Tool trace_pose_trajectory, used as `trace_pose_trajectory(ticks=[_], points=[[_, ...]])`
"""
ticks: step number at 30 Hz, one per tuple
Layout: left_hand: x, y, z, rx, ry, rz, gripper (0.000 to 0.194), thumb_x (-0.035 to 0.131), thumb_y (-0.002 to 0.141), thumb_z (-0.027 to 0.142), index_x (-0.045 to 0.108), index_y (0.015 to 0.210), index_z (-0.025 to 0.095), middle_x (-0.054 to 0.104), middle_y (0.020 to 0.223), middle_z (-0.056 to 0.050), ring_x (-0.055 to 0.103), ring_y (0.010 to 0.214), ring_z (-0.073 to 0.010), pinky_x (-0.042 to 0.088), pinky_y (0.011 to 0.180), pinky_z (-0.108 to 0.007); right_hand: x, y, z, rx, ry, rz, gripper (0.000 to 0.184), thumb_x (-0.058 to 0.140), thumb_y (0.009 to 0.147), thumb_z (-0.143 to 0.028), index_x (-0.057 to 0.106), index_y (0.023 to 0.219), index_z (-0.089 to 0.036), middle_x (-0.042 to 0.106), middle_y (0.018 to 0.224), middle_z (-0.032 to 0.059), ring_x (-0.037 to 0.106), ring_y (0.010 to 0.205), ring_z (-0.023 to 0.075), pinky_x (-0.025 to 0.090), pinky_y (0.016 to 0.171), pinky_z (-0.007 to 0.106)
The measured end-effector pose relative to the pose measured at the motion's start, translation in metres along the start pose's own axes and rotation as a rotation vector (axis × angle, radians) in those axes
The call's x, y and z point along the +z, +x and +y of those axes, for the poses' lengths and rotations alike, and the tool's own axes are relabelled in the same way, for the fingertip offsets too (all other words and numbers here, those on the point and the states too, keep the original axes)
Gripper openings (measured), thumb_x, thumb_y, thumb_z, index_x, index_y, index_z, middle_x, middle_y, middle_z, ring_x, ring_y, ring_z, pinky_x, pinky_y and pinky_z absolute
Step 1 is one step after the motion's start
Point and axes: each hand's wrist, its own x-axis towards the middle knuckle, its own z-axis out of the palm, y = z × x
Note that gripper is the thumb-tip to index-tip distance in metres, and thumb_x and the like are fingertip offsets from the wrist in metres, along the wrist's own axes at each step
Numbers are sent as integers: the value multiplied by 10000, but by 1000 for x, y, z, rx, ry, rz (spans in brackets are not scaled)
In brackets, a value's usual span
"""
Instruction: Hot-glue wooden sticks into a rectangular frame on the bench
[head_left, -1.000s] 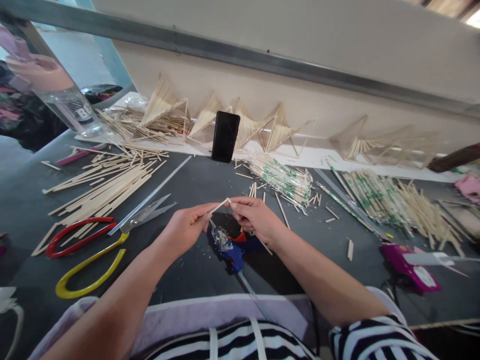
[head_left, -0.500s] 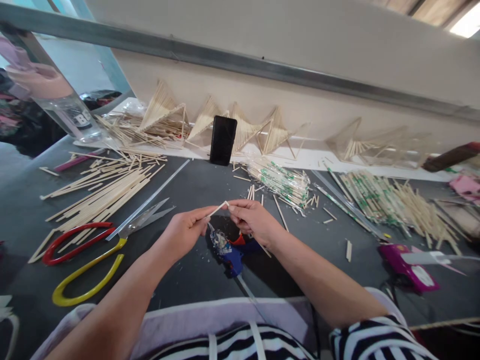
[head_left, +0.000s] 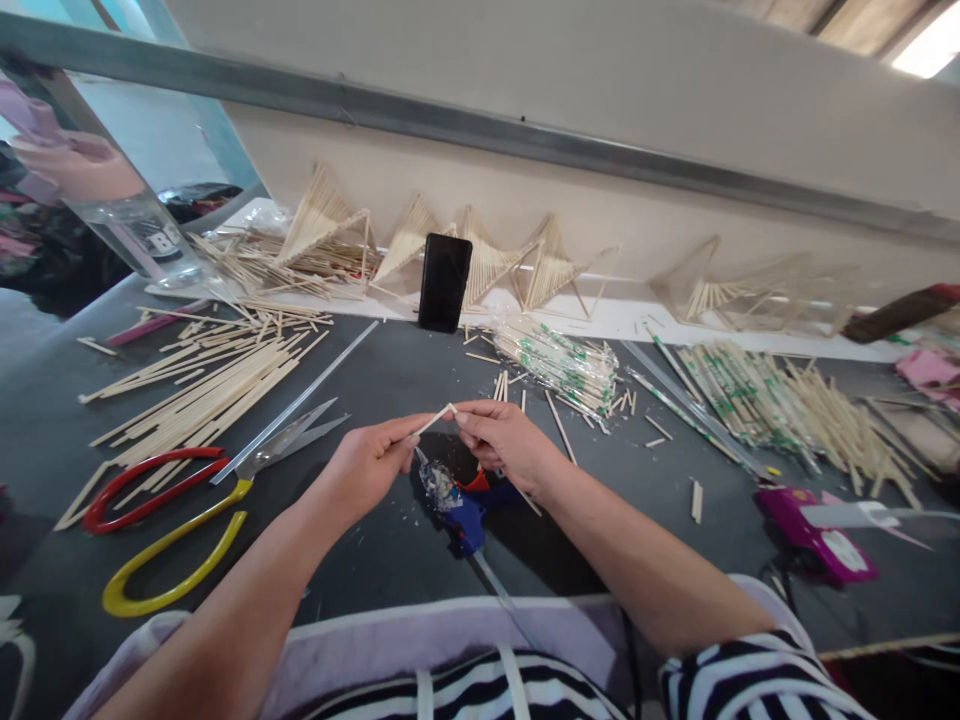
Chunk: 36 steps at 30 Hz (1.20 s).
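My left hand [head_left: 367,458] is closed in a pinch on a thin wooden stick [head_left: 433,421]. Opposite it, my right hand [head_left: 499,440] pinches a second wooden stick [head_left: 532,502], whose lower end shows beneath the palm. The two sticks meet end to end at an angle by my right fingertips; the fingers hide most of the second one. Just below both hands lies a blue glue gun [head_left: 468,524], with an orange-red trigger and a crusted nozzle, and a clear glue stick [head_left: 491,575] in its rear.
Large scissors [head_left: 274,446] and a pile of wooden sticks [head_left: 217,405] lie to the left. A black phone [head_left: 445,283] leans before stick structures [head_left: 551,262]. Wrapped stick bundles [head_left: 559,360], a magenta device [head_left: 819,535] and a water bottle [head_left: 139,235] stand or lie around.
Both hands hold the sticks in nearly the same pose. Only the whole view has shifted very slightly.
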Motion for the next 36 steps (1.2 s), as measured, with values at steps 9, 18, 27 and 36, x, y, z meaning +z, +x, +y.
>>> trace_pose_trajectory(ticks=[9,18,27,36], points=[[1,0,0,0,-5,1,437,431,853,252,596,1250,177,507,629,23,425,581,-98,353,573,-190,0,0,0,8,-8,7,250,660,726,-347,672,893,-161,440,496,-88,184,329,3,99,352,183],[0,0,3,-5,28,12,447,426,847,251,590,1259,192,502,607,30,427,564,-99,358,570,-191,0,0,0,-2,4,3,283,669,713,-347,682,924,-159,436,493,-89,187,334,5,98,354,182],[0,1,2,12,4,12,448,433,840,248,595,1253,183,512,602,27,428,557,-98,369,564,-190,0,0,0,-6,-4,5,267,659,723,-350,679,908,-158,432,492,-91,183,330,4,102,350,182],[-1,0,0,19,14,9,438,435,853,271,599,1251,190,518,602,23,432,556,-103,370,559,-191,1,1,1,-14,1,-9,264,669,709,-360,659,878,-158,437,492,-91,191,330,6,94,343,183]])
